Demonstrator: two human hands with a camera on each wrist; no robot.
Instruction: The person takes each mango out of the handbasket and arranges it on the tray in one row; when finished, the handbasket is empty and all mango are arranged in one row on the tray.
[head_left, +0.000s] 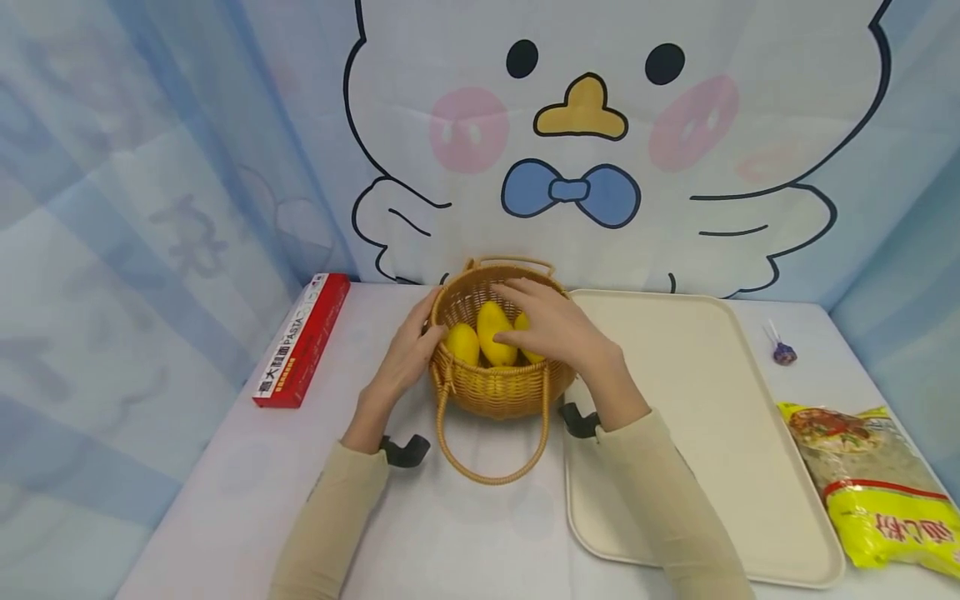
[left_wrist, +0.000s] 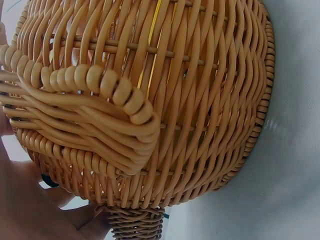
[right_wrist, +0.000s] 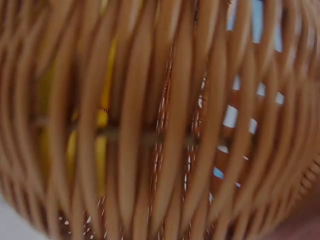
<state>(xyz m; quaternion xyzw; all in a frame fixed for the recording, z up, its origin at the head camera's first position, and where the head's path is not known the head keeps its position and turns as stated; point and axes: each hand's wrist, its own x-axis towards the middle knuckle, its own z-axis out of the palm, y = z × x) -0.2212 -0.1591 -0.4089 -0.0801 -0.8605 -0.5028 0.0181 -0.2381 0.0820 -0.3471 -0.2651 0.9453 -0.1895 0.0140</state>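
Observation:
A round wicker basket [head_left: 495,396] stands on the table with several yellow fruits [head_left: 493,333] in it; they look like lemons. My left hand [head_left: 405,350] grips the basket's left rim, thumb over the edge and fingers along its outer side. In the left wrist view the woven wall [left_wrist: 210,100] fills most of the picture, with fingers at the lower left. Over the basket's mouth is my right hand [head_left: 551,325], its fingers stretched out and its thumb above the fruits. It partly covers the rightmost fruit; contact there cannot be made out. The right wrist view shows only blurred wicker [right_wrist: 135,130].
A beige tray [head_left: 697,433] lies right of the basket, under my right forearm. A red pasta box [head_left: 303,342] is at the left. Beyond the tray are a lollipop [head_left: 783,352] and a yellow food bag [head_left: 877,483]. One basket handle [head_left: 491,479] hangs forward; a curtain stands behind.

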